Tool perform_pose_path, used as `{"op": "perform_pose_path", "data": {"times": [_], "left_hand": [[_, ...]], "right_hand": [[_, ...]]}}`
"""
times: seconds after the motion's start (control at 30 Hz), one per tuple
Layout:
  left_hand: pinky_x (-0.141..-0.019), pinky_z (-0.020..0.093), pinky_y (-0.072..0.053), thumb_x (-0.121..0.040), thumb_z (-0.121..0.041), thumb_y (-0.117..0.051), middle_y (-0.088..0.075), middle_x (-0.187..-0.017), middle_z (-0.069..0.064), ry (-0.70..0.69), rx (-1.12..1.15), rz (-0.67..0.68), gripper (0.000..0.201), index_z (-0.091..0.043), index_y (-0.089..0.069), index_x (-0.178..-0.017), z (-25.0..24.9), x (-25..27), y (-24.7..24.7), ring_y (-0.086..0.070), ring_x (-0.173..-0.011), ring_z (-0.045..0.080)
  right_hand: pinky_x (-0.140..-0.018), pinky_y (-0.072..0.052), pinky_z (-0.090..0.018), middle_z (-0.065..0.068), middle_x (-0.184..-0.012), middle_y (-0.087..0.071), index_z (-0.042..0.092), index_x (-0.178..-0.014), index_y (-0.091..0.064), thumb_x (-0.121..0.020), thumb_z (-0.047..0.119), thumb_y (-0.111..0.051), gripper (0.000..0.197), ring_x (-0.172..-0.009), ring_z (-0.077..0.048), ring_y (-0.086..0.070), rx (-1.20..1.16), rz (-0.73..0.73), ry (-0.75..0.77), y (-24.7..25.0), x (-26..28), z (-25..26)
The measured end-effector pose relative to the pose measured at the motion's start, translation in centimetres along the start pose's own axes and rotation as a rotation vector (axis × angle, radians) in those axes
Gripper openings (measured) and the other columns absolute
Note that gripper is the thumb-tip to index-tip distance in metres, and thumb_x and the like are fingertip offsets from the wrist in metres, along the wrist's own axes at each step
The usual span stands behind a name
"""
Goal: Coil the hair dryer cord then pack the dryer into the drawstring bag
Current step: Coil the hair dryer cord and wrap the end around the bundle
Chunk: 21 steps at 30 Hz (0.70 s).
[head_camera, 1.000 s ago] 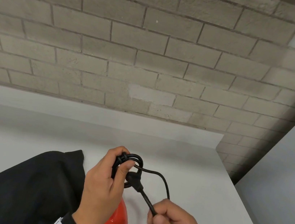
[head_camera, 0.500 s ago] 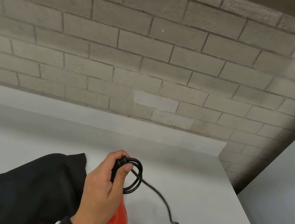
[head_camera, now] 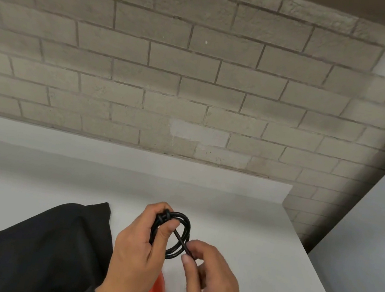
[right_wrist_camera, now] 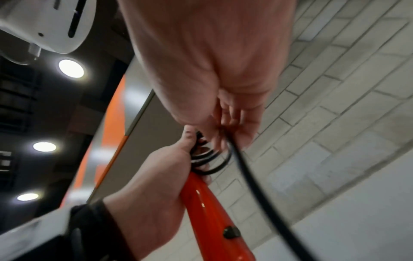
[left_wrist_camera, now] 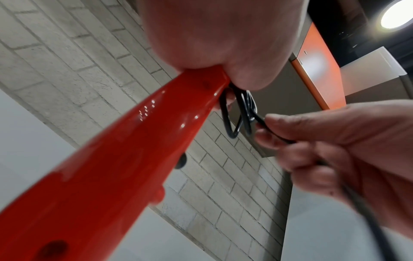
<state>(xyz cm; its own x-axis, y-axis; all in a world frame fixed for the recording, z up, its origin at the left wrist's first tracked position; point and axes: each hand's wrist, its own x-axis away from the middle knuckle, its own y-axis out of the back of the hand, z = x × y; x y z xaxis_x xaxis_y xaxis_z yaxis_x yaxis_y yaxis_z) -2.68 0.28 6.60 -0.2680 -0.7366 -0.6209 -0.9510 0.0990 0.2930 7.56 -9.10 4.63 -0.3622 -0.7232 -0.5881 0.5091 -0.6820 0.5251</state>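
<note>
Right now my left hand (head_camera: pixel 139 249) clamps the red dryer (left_wrist_camera: pixel 116 159) handle and pins the coiled cord (head_camera: pixel 177 236) under its thumb, at about six o'clock in the head view. My right hand (head_camera: pixel 211 279) pinches the loose cord end just beside the coil. If my thumb eases, the springy loops could pop open; tugging too hard could drag them off. The drawstring bag (head_camera: pixel 38 248) lies at eight o'clock on the table (head_camera: pixel 238 214).
</note>
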Motion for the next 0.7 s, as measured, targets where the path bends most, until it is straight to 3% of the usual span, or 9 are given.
{"op": "perform_pose_path", "data": {"times": [0.07, 0.2, 0.3, 0.4, 0.5, 0.6, 0.7], "left_hand": [[-0.055, 0.007, -0.040, -0.088, -0.052, -0.043, -0.060, -0.086, -0.017, 0.005, -0.010, -0.004, 0.016, -0.041, -0.052, -0.096, 0.2, -0.1, 0.2, -0.057, -0.065, 0.004], [-0.053, 0.005, -0.037, -0.089, -0.056, -0.042, -0.059, -0.079, -0.017, -0.004, -0.006, 0.007, 0.023, -0.038, -0.054, -0.095, 0.4, -0.2, 0.4, -0.054, -0.060, 0.003], [-0.052, 0.005, -0.036, -0.090, -0.061, -0.040, -0.057, -0.073, -0.017, -0.028, 0.024, 0.039, 0.029, -0.037, -0.056, -0.094, 0.4, -0.2, 0.5, -0.051, -0.057, 0.002], [-0.051, 0.005, -0.034, -0.089, -0.065, -0.038, -0.054, -0.067, -0.019, -0.039, 0.071, 0.079, 0.032, -0.039, -0.055, -0.093, 0.3, -0.2, 0.6, -0.048, -0.055, 0.000], [-0.052, 0.005, -0.034, -0.086, -0.069, -0.039, -0.053, -0.068, -0.020, -0.068, 0.088, 0.122, 0.033, -0.041, -0.053, -0.093, 0.3, -0.2, 0.8, -0.046, -0.055, -0.001], [-0.054, 0.012, -0.043, -0.083, -0.071, -0.047, -0.060, -0.073, -0.014, -0.098, 0.114, 0.153, 0.033, -0.042, -0.054, -0.097, 0.3, -0.1, 0.7, -0.055, -0.060, 0.007], [-0.060, 0.025, -0.049, -0.083, -0.069, -0.049, -0.066, -0.078, -0.008, -0.116, 0.137, 0.156, 0.035, -0.040, -0.057, -0.101, 0.5, 0.2, 0.6, -0.063, -0.067, 0.013]], "right_hand": [[-0.055, -0.042, -0.007, 0.016, -0.081, -0.058, 0.039, -0.097, -0.054, -0.088, 0.035, -0.050, 0.011, -0.065, 0.005, -0.053, 0.137, -0.002, 0.101, 0.8, -0.9, 0.7], [-0.052, -0.047, -0.024, 0.008, -0.080, -0.061, 0.027, -0.094, -0.058, -0.089, 0.033, -0.053, 0.009, -0.070, -0.012, -0.059, 0.288, 0.039, 0.302, 3.4, -3.5, 2.1], [-0.057, -0.048, -0.023, 0.007, -0.085, -0.058, 0.024, -0.096, -0.060, -0.093, 0.029, -0.054, 0.008, -0.073, -0.009, -0.057, 0.205, 0.135, 0.343, 4.9, -5.3, 2.7], [-0.064, -0.041, -0.012, 0.009, -0.086, -0.056, 0.021, -0.095, -0.063, -0.093, 0.023, -0.062, 0.003, -0.074, 0.000, -0.053, 0.031, 0.197, 0.299, 5.4, -6.6, 2.8], [-0.061, -0.034, -0.007, 0.014, -0.080, -0.055, 0.021, -0.087, -0.066, -0.089, 0.019, -0.066, 0.004, -0.065, -0.001, -0.051, -0.117, 0.207, 0.215, 5.2, -7.4, 3.0], [-0.053, -0.036, -0.013, 0.013, -0.075, -0.057, 0.026, -0.082, -0.067, -0.087, 0.015, -0.069, 0.013, -0.050, -0.004, -0.041, -0.258, 0.203, 0.106, 4.6, -7.6, 3.0], [-0.055, -0.043, -0.022, 0.007, -0.068, -0.061, 0.025, -0.083, -0.070, -0.084, 0.016, -0.072, 0.009, -0.051, -0.016, -0.042, -0.401, 0.205, -0.031, 3.9, -7.5, 2.8]]}}
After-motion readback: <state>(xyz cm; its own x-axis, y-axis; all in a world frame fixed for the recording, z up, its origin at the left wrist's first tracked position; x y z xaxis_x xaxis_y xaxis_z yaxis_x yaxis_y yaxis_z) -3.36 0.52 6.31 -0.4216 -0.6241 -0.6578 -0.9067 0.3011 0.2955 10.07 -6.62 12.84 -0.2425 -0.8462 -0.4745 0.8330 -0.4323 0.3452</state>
